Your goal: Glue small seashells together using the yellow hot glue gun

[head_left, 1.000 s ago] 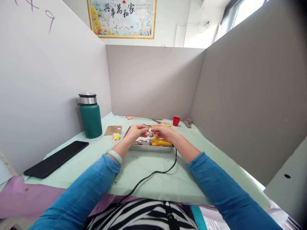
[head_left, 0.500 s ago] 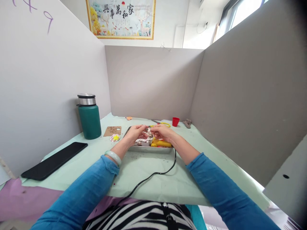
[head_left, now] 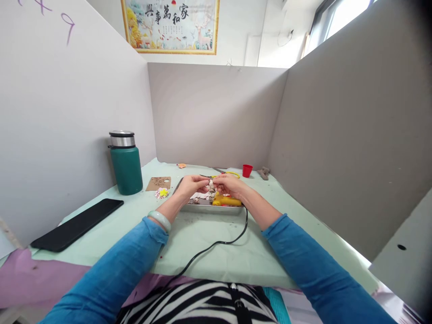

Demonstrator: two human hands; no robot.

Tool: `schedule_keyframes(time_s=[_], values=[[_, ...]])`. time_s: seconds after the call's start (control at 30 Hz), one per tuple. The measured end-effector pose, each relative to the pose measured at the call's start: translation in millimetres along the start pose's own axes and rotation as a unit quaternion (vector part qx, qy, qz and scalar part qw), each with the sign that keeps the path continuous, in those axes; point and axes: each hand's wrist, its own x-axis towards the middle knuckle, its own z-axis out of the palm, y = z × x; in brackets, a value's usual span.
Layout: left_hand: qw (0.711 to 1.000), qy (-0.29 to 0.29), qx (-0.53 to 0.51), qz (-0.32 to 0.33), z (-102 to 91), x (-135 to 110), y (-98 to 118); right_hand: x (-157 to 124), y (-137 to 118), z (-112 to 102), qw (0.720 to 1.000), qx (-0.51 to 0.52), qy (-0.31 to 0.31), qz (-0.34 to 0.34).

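Little change is recorded against the earlier frames: the small pale piece (head_left: pixel 211 183) is kept pinched between the left hand (head_left: pixel 193 184) and the right hand (head_left: pixel 230 185), fingers closed on it, just above the metal tray (head_left: pixel 209 209). A yellow glue gun (head_left: pixel 227 201) and loose bits are seen lying in the tray, its black cord (head_left: pixel 216 243) trailing over the desk (head_left: pixel 135 211). The piece has not been set down; how finished it is cannot be told.

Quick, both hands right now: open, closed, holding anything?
Left hand: closed, fingertips pinching the small pale piece above the tray.
Right hand: closed, pinching the same piece from the other side.
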Motion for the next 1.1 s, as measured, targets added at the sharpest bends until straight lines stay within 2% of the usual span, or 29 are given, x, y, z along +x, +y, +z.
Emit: schedule_keyframes(time_s=[0.37, 0.73, 1.1], values=[[1.0, 0.007, 0.01, 0.0, 0.3, -0.2, -0.3, -3.7, -3.9, 3.6, 1.0, 0.002, 0.008, 0.007], [1.0, -0.028, 0.001, -0.003, -1.1, 1.8, -3.8, 1.0, 0.0, 0.2, 1.0, -0.003, 0.025, 0.015], [1.0, -0.007, 0.009, -0.02, -1.8, 2.0, -4.1, 4.9, 6.2, -2.1, 1.0, -0.028, 0.009, -0.004]])
